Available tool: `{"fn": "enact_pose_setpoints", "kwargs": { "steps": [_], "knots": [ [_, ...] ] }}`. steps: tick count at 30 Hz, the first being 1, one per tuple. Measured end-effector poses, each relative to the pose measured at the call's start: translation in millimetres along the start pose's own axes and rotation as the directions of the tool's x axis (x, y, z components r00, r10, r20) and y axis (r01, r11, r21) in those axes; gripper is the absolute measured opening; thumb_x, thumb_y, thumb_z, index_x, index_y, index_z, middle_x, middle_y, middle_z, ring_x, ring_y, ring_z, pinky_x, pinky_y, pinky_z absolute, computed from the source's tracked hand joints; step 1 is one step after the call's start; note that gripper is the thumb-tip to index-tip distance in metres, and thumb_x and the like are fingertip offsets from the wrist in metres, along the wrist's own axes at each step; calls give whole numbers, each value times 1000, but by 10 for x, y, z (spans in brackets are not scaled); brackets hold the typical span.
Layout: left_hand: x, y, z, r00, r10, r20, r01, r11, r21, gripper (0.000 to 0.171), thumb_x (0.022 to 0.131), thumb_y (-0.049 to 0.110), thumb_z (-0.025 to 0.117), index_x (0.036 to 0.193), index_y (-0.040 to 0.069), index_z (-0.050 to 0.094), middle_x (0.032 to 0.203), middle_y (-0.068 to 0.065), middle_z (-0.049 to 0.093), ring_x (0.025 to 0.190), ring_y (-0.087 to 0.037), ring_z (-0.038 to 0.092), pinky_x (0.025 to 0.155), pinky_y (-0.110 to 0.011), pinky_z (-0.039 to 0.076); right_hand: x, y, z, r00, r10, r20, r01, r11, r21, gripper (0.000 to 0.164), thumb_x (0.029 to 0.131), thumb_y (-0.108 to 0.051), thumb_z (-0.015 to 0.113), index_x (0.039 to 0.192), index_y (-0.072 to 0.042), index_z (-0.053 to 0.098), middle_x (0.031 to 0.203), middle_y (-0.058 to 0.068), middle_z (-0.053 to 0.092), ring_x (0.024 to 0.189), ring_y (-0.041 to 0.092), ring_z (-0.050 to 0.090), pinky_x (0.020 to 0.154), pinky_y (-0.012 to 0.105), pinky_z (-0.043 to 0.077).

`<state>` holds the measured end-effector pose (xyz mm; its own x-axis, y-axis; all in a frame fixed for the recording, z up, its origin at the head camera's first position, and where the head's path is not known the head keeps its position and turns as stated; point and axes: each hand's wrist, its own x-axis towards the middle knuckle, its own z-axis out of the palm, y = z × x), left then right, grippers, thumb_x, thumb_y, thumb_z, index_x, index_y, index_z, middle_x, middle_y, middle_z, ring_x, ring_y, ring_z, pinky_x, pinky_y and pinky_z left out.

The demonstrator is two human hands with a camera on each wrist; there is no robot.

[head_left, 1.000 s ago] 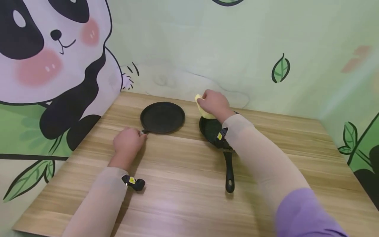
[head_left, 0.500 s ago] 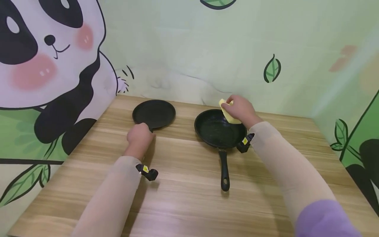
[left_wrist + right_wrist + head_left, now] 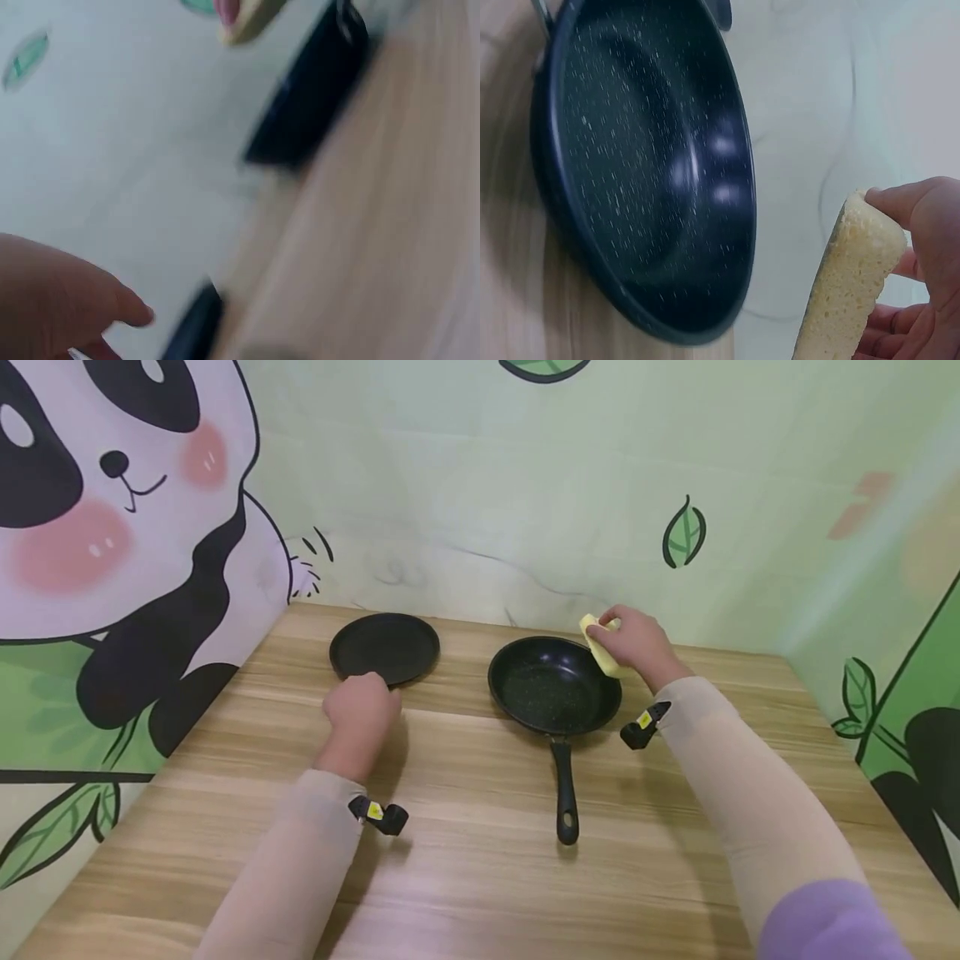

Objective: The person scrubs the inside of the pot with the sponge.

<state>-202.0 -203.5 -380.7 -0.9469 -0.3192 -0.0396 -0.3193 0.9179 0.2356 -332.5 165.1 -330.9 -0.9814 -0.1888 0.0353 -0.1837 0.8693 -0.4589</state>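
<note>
A black frying pan [image 3: 555,685] stands on the wooden table, its handle pointing toward me. My right hand [image 3: 636,643] pinches a yellow sponge [image 3: 602,652] between thumb and fingers. In the right wrist view the sponge [image 3: 851,281] hangs apart from the frying pan [image 3: 630,150], beside its rim. To the left lies a flat black crepe pan [image 3: 384,646] with a low rim. My left hand [image 3: 362,720] is at its near side, curled over the handle, which it almost wholly hides. The left wrist view is blurred and shows only an edge of the crepe pan [image 3: 195,326].
The wooden table [image 3: 480,877] runs back to a painted wall [image 3: 465,485] close behind both pans. A side wall rises at the right. A gap of table separates the two pans.
My right hand has moved the sponge right, from over the frying pan to its right rim. My left hand has moved right, and the crepe pan's handle has swung right with it.
</note>
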Motion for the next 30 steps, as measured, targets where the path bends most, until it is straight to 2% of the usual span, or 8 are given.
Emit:
{"fn": "enact_pose_setpoints", "kwargs": {
  "steps": [5,9,12,15,17,19,26,30],
  "knots": [
    [-233,392,-81,977,146,-155,-174,967,-186,45,101,44,49,112,8,73,108,-15,72,93,-34,69,74,-52,55,7,114,-109,1000,-26,-2,26,998,-50,54,100,-47,53,132,-3,56,107,20,64,86,31,57,76,44,46],
    [-415,673,111,960,271,-69,-271,843,-464,41,100,44,51,111,11,74,97,-8,73,80,-25,67,70,-42,55,19,189,-156,999,-39,6,39,998,-47,54,100,-45,55,132,-3,55,115,23,63,94,34,58,83,48,47],
    [-573,889,368,921,350,168,-142,705,-695,46,101,46,55,114,5,69,92,-10,71,74,-23,67,64,-37,57,22,231,-164,999,-42,11,42,999,-29,53,99,-44,57,131,-2,55,121,25,61,97,35,56,82,47,47],
    [-714,1071,566,814,421,399,107,567,-817,53,100,46,59,120,-3,61,93,-15,72,73,-25,70,59,-39,60,13,260,-145,999,-38,20,38,999,-14,52,100,-43,57,132,-2,55,119,24,60,95,34,55,81,46,46],
    [-769,1164,642,747,455,484,228,509,-830,55,99,45,62,120,-6,58,93,-17,73,73,-25,71,60,-41,60,-1,274,-131,999,-38,23,38,999,-4,52,100,-43,58,132,-1,55,122,25,60,98,34,55,83,47,47],
    [-797,1227,687,704,476,527,310,462,-831,54,98,43,65,118,-6,58,94,-19,73,75,-28,72,62,-44,61,-4,285,-115,999,-37,24,37,999,2,52,100,-42,58,132,-1,55,126,25,59,102,35,55,87,49,47],
    [-833,1359,805,636,545,546,379,396,-837,26,100,28,65,99,2,63,88,-17,71,73,-25,71,69,-46,61,7,335,-69,999,-25,25,26,1000,-6,52,99,-45,59,131,-4,56,132,25,58,112,37,55,94,53,46],
    [-833,1414,865,638,554,534,405,349,-845,18,102,22,62,95,4,62,83,-13,72,68,-20,69,66,-39,61,-5,368,-59,999,-19,28,20,1000,-16,52,99,-45,59,131,-4,56,134,25,57,118,39,55,97,55,45]
  ]
}}
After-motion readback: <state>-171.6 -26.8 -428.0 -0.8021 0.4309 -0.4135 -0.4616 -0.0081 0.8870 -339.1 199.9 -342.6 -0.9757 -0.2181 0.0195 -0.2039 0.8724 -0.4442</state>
